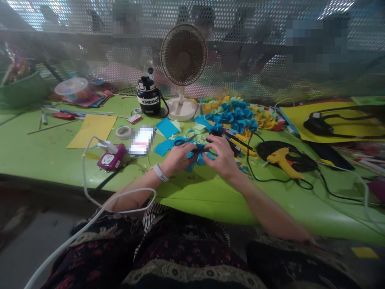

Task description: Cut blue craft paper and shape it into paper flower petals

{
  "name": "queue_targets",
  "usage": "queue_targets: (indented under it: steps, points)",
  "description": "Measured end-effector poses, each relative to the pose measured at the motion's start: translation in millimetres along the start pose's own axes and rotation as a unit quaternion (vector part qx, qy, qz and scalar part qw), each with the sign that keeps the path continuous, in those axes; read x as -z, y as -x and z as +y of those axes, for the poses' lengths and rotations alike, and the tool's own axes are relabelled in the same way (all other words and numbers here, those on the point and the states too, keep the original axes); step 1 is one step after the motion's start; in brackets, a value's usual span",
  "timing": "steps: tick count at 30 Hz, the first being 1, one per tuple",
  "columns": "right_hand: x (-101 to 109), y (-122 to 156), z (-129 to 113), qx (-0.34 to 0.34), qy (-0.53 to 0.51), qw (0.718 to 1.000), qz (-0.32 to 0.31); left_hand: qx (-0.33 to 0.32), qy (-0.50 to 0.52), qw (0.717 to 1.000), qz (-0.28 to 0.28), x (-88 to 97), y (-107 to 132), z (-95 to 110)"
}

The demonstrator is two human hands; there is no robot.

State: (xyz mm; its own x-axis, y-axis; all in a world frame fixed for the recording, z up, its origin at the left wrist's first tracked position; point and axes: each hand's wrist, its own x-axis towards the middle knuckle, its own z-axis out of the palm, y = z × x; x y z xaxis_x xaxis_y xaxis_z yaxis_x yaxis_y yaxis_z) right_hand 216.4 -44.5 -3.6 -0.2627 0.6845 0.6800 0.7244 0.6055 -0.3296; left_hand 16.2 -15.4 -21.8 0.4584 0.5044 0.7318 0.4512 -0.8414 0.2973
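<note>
The green surface (45, 156) takes up most of the view and it's pretty cluttered. On the far right there's a big yellow sheet (293, 116) with a black cord looped on top of it. A desk fan (183, 56) stands at the back near the middle, with a black bottle (148, 98) just to its left. A plain yellow paper sheet (92, 130) lies flat on the left side.

A pile of blue and yellow paper flowers (234, 114) sits right of the fan's base. A yellow glue gun (282, 160) lies on a black mat off to the right, well apart from the hands. A pink power adapter (111, 158) sits near the front edge on the left, and its white cable (87, 180) drops over the edge toward the person's lap. Next to it are a phone (142, 140) and a tape roll (124, 131). Scissors (183, 141) lie just behind the hands.

The left hand (177, 158) and right hand (221, 156) are close together in the middle of the surface. Both are pinching a small blue paper piece (198, 154) between them, just above the surface. It might be a half-folded flower, but it's too blurry to say for sure.
</note>
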Motion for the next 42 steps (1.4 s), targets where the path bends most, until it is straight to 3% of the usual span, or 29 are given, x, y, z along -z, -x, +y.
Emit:
queue_targets:
  steps: [9, 20, 42]
  points:
    - [0.1, -1.1, 0.3, -0.005, 0.005, 1.000, 0.002, 0.031, 0.035, 0.999, -0.001, -2.9, 1.3, -1.1]
    - [6.8, -4.9, 5.0, -0.035, -0.059, 0.997, -0.018, 0.009, -0.026, 1.000, -0.011, -0.5, 0.5, 0.0]
    - [5.5, -4.8, 5.0, -0.033, -0.051, 0.998, -0.020, -0.012, -0.037, 0.998, -0.041, 1.4, 1.8, -0.2]
